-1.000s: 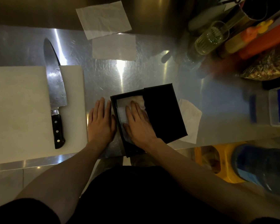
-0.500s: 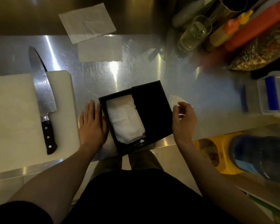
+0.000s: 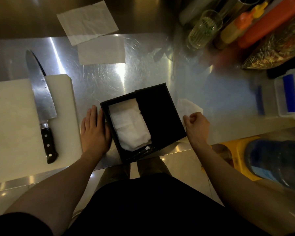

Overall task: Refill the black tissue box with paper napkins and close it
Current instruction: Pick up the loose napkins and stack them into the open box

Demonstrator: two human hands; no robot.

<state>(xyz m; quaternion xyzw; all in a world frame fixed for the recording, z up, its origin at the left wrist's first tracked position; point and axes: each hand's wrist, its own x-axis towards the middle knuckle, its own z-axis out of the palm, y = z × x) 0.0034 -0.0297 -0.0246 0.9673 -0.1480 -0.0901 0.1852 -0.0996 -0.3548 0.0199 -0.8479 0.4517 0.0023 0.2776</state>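
A black tissue box (image 3: 162, 116) sat open at the near edge of a stainless-steel bench (image 3: 99, 79), its near corner overhanging the edge, with a stack of white paper napkins (image 3: 129, 123) filling its left half while the right half lay dark under what appeared to be a partly slid lid. The person's left hand (image 3: 94, 132) lay flat and open on the bench, fingers together, pressed against the box's left wall and holding nothing. The right hand (image 3: 197, 126) was at the box's right side, fingers curled and pinching the edge of a loose white napkin (image 3: 188, 106) that lay on the bench just beside the box — the grip was loose rather than a closed fist. To the left, a white cutting board (image 3: 12, 125) carried a large chef's knife (image 3: 41, 103) with a black riveted handle, its tip reaching past the board's far edge onto the steel. Two more flat sheets of paper (image 3: 95, 40) lay at the far side of the bench, one overlapping the other. At the far right stood a clear glass (image 3: 203, 29), orange squeeze bottles (image 3: 245, 26) and a clear plastic container with blue clasps (image 3: 289, 94) — all somewhat blurred. Below the bench edge, a yellow object and a blue bottle showed on the floor side.
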